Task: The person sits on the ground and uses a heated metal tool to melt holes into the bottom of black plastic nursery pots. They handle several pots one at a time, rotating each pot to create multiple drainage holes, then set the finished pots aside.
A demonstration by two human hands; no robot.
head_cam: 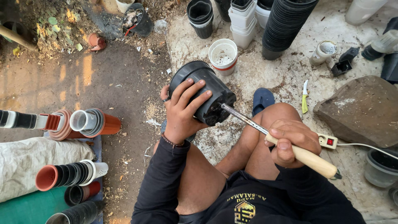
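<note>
My left hand [181, 110] grips a black plastic plant pot [207, 89], held on its side with the bottom turned toward my right. My right hand [288, 139] is closed around the wooden handle of a soldering iron [309, 157]. Its metal tip [226, 107] touches the pot's bottom edge. I am squatting, with both bare knees under my arms.
A white perforated pot [223, 55] and stacks of black pots [286, 25] stand ahead. A small knife [304, 97], a power strip [327, 141] and a large flat stone [362, 110] lie to the right. Stacks of orange, white and black pots [89, 123] lie at left.
</note>
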